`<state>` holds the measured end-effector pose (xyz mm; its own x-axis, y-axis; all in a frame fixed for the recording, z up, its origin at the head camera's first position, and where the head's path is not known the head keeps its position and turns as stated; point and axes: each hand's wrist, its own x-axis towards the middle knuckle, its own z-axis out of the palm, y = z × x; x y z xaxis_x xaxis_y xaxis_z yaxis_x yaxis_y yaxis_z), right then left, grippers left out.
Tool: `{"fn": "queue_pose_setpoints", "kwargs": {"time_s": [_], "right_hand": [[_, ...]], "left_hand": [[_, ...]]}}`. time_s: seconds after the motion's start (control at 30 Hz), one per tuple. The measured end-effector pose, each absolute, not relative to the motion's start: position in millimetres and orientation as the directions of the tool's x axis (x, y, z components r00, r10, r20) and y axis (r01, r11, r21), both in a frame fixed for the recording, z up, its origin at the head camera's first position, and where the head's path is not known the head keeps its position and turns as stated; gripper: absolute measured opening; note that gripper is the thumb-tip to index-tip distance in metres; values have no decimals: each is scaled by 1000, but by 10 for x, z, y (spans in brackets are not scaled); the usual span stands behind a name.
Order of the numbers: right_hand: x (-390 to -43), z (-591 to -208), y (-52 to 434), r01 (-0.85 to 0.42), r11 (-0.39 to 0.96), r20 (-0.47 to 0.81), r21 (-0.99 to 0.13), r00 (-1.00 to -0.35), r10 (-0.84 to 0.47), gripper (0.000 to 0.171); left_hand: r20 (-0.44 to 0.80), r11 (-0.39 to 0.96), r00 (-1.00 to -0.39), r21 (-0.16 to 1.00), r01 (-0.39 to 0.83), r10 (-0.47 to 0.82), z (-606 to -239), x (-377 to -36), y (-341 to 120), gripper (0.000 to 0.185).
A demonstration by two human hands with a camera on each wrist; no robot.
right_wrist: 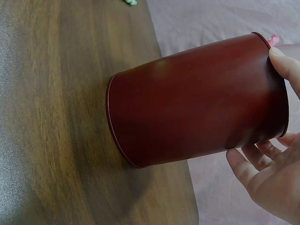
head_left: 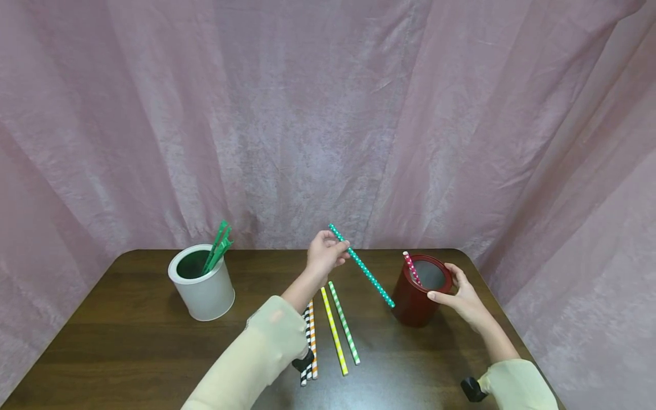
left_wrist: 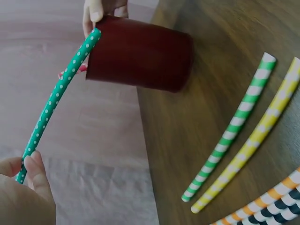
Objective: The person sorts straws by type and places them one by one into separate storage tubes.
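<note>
My left hand (head_left: 328, 254) pinches a teal paper straw with white dots (head_left: 365, 270) near its upper end, between thumb and fingers. The straw slants down to the right, its lower end close to the dark red canister (head_left: 416, 304). Around that canister's rim my right hand (head_left: 463, 299) curls, thumb at the front and fingers on the far side. In the right wrist view, the thumb and fingers hold the canister (right_wrist: 197, 101) near its top. A pink dotted straw (head_left: 412, 270) stands inside it, leaning left; its lower part is hidden.
On the table (head_left: 128, 341) lie a green-striped straw (head_left: 344, 323), a yellow one (head_left: 334, 330), and orange-striped (head_left: 313, 341) and black-striped straws (head_left: 304, 378) partly under the left sleeve. A white canister (head_left: 207, 296) with green items (head_left: 219, 250) stands at left. Pink curtains (head_left: 307, 125) hang behind.
</note>
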<state>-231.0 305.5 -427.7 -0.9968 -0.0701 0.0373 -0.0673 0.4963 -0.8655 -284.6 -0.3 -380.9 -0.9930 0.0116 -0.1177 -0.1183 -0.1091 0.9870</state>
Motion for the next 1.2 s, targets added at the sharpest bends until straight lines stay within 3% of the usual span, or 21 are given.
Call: {"fn": "queue_pose_setpoints", "kwargs": {"time_s": [0.7, 1.2], "right_hand": [[-2285, -4262, 3042, -78, 509, 51, -857, -996, -67, 81], [-2268, -4254, 3042, -86, 501, 59, -861, -996, -71, 80]], "left_hand": [[42, -220, -985, 972, 78, -165, -3652, -2815, 469, 29], [155, -24, -974, 987, 161, -166, -3667, -2745, 755, 27]]}}
